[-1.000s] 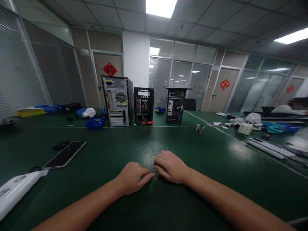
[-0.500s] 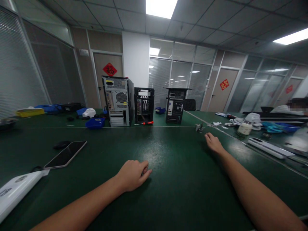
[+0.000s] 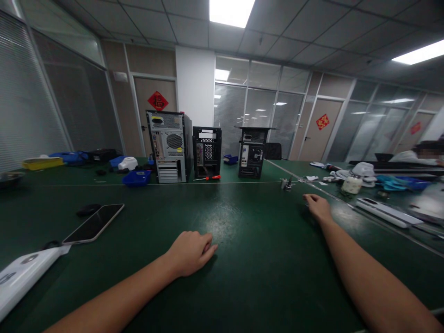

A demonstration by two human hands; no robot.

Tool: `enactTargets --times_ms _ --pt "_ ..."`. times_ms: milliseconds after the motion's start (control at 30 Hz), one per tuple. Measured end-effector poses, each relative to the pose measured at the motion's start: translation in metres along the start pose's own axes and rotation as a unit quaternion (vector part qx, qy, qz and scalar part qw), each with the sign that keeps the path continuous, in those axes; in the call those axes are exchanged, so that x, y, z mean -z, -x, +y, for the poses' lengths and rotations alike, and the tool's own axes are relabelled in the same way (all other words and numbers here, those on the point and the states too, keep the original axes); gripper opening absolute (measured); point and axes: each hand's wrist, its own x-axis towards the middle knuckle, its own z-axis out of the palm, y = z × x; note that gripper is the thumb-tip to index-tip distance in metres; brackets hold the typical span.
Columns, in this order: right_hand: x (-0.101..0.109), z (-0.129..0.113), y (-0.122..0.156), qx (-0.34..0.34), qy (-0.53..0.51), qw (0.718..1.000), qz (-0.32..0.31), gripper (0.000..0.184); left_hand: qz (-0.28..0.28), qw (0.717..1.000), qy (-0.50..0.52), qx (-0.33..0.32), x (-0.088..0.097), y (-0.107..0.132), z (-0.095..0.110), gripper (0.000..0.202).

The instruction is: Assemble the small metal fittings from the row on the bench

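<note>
My left hand (image 3: 190,252) rests on the green table mat (image 3: 243,259) near me, fingers curled loosely with the tips on the mat; nothing shows in it. My right hand (image 3: 317,206) lies stretched out to the right on the mat, fingers curled under; whether it holds anything is hidden. A small metal part (image 3: 286,184) stands a little beyond that hand. A phone (image 3: 93,223) lies face up at the left.
Three computer cases (image 3: 169,145) (image 3: 207,151) (image 3: 252,152) stand at the back, with a red-handled screwdriver (image 3: 210,177) and a blue tray (image 3: 137,178) beside them. A white device (image 3: 21,276) lies near left. Another person's table at right holds clutter (image 3: 360,178).
My right hand left its place beside the left hand and reached far right across the mat, then drew back slightly. The left hand has barely moved.
</note>
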Motion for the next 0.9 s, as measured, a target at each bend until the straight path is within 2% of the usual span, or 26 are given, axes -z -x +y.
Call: enactTargets --times_ms 167,267,467,700,900 --pt "0.017 0.000 -0.004 0.030 -0.082 0.994 0.069 0.046 -0.001 1.000 0.010 -0.005 -0.001 -0.001 -0.001 0.037" --pt "0.029 0.002 -0.008 0.076 -0.080 0.991 0.081 0.046 0.001 1.000 -0.016 -0.003 -0.003 -0.002 -0.002 0.037" --pt "0.038 0.015 -0.017 0.153 0.055 0.986 0.030 0.038 0.001 1.000 -0.020 -0.010 -0.004 -0.001 -0.003 0.037" --pt "0.032 0.030 -0.024 0.148 0.146 0.975 -0.075 0.037 -0.002 1.000 -0.015 -0.012 -0.004 -0.001 -0.003 0.039" --pt "0.027 0.033 -0.025 0.164 0.174 0.966 -0.092 0.034 -0.003 1.000 -0.005 -0.012 -0.004 -0.003 -0.003 0.039"
